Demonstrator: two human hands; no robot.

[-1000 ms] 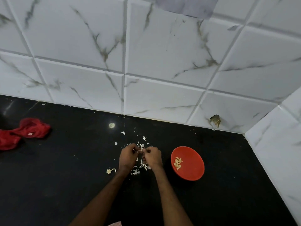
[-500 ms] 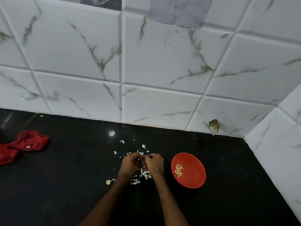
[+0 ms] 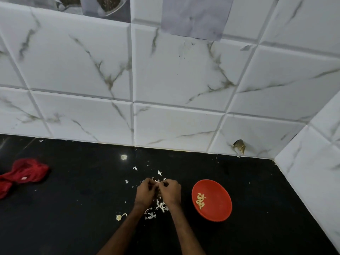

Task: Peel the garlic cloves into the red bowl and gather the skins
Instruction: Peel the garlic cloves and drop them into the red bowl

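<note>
My left hand (image 3: 145, 192) and my right hand (image 3: 171, 192) meet fingertip to fingertip over the black counter, pinching a small garlic clove (image 3: 158, 183) that is mostly hidden between them. White garlic skins (image 3: 160, 207) lie scattered under and around the hands. To the right stands the red bowl (image 3: 219, 208), holding several peeled cloves (image 3: 200, 200) near its left side. A garlic stem end (image 3: 119, 217) lies to the left of my left forearm.
A red mesh bag (image 3: 24, 173) lies crumpled at the counter's left edge. White marble-pattern tiled walls (image 3: 165, 89) close off the back and right side, forming a corner. A brownish scrap (image 3: 240, 145) sticks to the back wall near that corner.
The camera has tilted up, so hands, bowl and bag sit lower in view. Both hands stay together over the skins, still working the clove.
</note>
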